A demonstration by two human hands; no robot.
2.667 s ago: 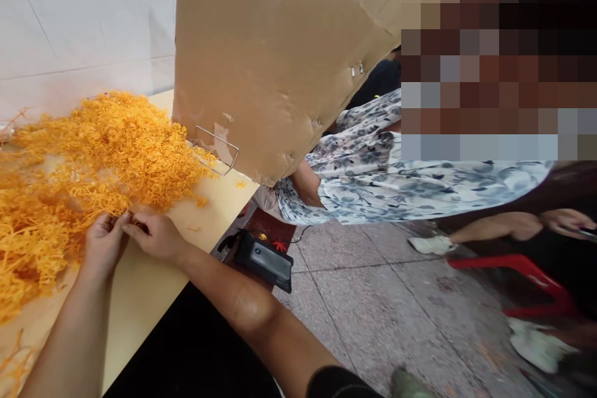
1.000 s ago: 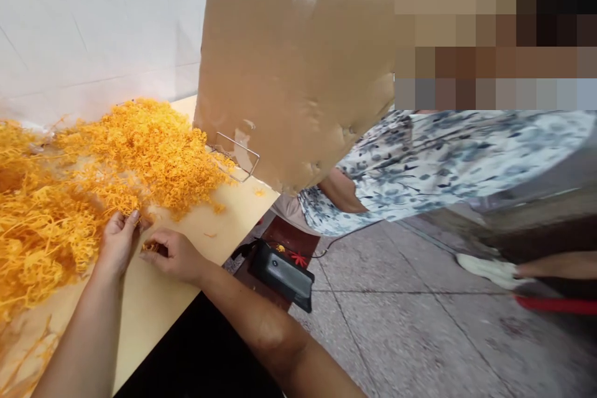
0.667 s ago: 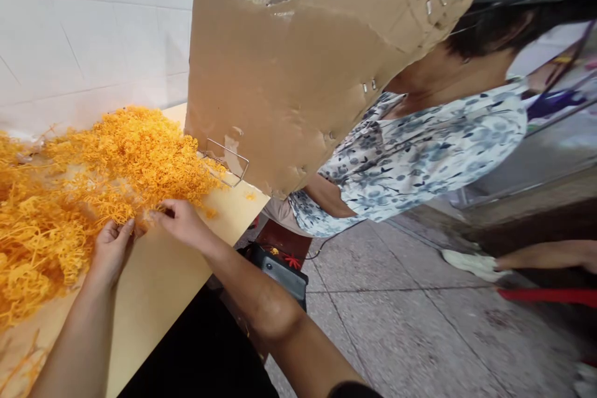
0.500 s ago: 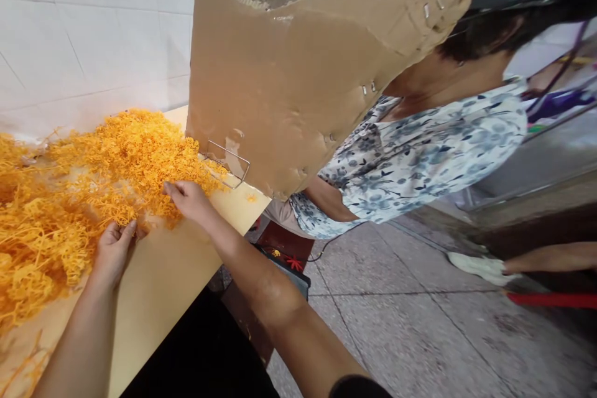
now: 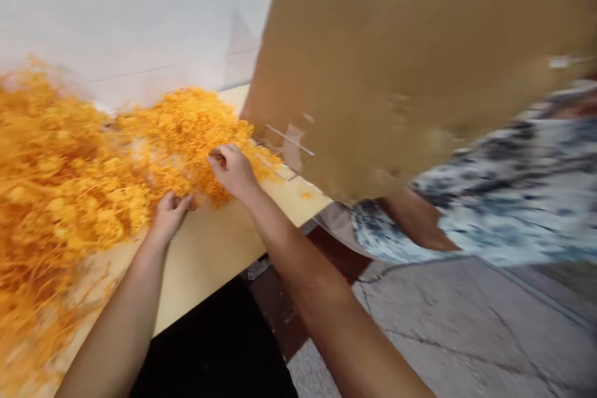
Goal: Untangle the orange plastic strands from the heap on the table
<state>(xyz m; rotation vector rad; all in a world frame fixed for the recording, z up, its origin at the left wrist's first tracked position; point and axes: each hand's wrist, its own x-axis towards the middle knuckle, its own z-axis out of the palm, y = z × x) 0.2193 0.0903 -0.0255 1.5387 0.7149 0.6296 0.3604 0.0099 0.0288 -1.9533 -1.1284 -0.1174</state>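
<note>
"What lies on the flat, pale yellow tabletop?"
"Heaps of orange stringy strands, along its left, before the white tiled wall."
"And right of them?"
"A flat brown cardboard sheet, a thin bent metal wire frame at its foot."

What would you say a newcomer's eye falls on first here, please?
Probably the bright orange heap on the pale table, at the view's left, with the left hand at its near edge and the right hand by its right part. Next, the large cardboard sheet at the table's right end, partly hiding a person in a patterned top.
</note>
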